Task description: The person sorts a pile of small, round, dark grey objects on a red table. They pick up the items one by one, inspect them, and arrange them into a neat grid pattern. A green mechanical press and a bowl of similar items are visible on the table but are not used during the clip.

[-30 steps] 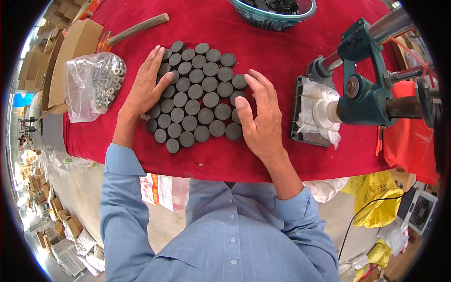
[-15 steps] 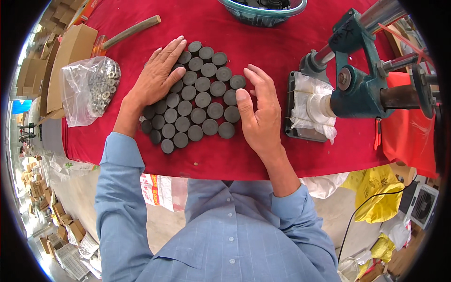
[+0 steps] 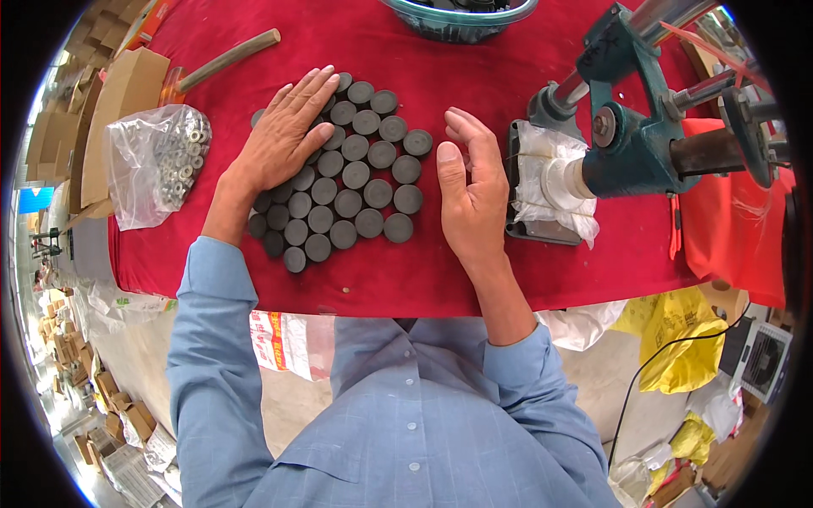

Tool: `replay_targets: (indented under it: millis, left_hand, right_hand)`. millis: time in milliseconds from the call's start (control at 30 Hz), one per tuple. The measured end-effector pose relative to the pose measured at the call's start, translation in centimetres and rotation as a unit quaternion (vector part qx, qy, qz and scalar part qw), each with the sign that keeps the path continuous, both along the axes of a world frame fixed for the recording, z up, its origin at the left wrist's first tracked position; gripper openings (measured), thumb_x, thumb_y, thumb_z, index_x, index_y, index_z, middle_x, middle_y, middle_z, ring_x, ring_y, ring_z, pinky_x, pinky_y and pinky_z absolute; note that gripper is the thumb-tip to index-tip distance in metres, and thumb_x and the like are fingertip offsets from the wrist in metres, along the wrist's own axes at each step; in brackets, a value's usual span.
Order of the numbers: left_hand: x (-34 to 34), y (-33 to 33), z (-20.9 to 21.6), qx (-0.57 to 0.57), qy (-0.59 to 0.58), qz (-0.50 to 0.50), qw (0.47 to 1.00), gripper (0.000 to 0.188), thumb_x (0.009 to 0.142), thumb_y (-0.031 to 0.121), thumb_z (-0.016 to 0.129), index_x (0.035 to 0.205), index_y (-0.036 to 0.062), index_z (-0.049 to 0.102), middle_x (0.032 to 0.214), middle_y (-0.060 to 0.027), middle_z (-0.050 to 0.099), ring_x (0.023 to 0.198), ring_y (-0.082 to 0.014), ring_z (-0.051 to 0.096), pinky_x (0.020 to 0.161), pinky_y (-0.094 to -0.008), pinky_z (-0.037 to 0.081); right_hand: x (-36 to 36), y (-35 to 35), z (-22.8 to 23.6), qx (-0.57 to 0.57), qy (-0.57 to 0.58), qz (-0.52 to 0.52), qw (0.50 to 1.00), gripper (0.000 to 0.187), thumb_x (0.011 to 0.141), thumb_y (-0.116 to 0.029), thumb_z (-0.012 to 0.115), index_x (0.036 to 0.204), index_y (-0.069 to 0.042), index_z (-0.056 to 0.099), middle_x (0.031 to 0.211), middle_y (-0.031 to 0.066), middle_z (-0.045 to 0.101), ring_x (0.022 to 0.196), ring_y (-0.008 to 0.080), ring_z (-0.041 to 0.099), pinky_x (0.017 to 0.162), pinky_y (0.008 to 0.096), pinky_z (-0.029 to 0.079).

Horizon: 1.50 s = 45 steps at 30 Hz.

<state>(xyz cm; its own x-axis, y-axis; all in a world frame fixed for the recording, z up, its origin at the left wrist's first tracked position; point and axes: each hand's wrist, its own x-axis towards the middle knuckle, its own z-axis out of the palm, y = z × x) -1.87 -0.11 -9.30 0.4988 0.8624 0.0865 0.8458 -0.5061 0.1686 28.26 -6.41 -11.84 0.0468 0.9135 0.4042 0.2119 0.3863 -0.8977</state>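
A cluster of round dark grey discs (image 3: 356,173), all lying flat in one layer, covers the middle of the red cloth. My left hand (image 3: 284,135) rests palm down over the cluster's left part, fingers stretched out, hiding some discs. One disc (image 3: 258,117) peeks out on its far left side. To the right of the cluster is my right hand (image 3: 474,190), turned on its side with the thumb apart from the fingers. It holds nothing, and a strip of cloth shows between it and the nearest discs.
A teal hand press (image 3: 631,127) stands at the right, white wrapping (image 3: 542,152) on its base. At the left are a clear bag of metal washers (image 3: 182,161), a cardboard box (image 3: 127,102) and a wooden stick (image 3: 233,59). A bowl of black parts (image 3: 461,21) sits at the far edge.
My right hand has drawn slightly right, widening the gap to the discs. My left hand lies a little further right over the cluster, uncovering a disc on its left. The whole view has shifted slightly.
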Motion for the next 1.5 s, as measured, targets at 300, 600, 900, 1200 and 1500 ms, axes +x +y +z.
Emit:
replay_targets:
  millis: [300,600,900,1200,1500]
  left_hand:
    - [-3.1,-1.7,3.3,0.117,-0.146,0.097,0.978,0.083,0.102,0.025,0.075,0.173,0.0061,0.036,0.177,-0.0166,0.04,0.166,-0.0323,0.035,0.135,-0.0471,0.027]
    - [-0.2,-2.0,1.5,0.091,-0.005,0.046,0.995,0.076,0.106,0.044,0.069,0.169,0.0103,0.044,0.173,-0.0153,0.046,0.162,-0.0334,0.04,0.134,-0.0517,0.029]
    - [1.0,-2.5,-0.9,0.081,-0.02,0.091,0.992,0.066,0.11,0.044,0.063,0.166,0.0112,0.051,0.174,-0.0113,0.046,0.164,-0.0302,0.039,0.135,-0.053,0.025]
    - [1.0,-2.3,-0.5,0.072,0.015,0.103,0.992,0.065,0.112,0.038,0.06,0.17,0.0125,0.044,0.177,-0.0087,0.042,0.166,-0.0301,0.035,0.136,-0.0536,0.022]
    - [-0.4,-10.2,2.3,0.093,-0.155,0.187,0.966,0.068,0.108,0.028,0.067,0.168,0.0041,0.044,0.175,-0.0194,0.041,0.162,-0.0374,0.039,0.132,-0.0487,0.031]
  right_hand:
    - [-0.1,0.1,-0.2,0.005,0.014,-0.005,1.0,0.037,0.112,-0.02,0.063,0.141,0.003,0.064,0.146,0.0224,0.063,0.123,0.0316,0.068,0.093,0.0384,0.061]
    - [-0.1,0.1,0.0,-0.014,0.014,0.0,1.0,0.038,0.113,-0.023,0.062,0.141,0.003,0.063,0.146,0.0221,0.063,0.121,0.0309,0.069,0.093,0.0388,0.061]
    - [-0.2,-0.2,-0.3,-0.009,0.023,0.005,1.0,0.037,0.113,-0.021,0.061,0.142,0.002,0.063,0.145,0.0209,0.064,0.12,0.031,0.069,0.095,0.0391,0.061]
    - [0.0,0.2,-0.7,0.004,0.005,-0.021,1.0,0.036,0.112,-0.018,0.061,0.141,0.002,0.064,0.141,0.0198,0.066,0.117,0.0303,0.071,0.097,0.0392,0.06]
    - [0.2,0.1,-0.2,-0.063,0.017,-0.006,0.998,0.036,0.103,-0.003,0.066,0.138,0.005,0.064,0.129,0.0209,0.071,0.11,0.03,0.074,0.092,0.0403,0.062]
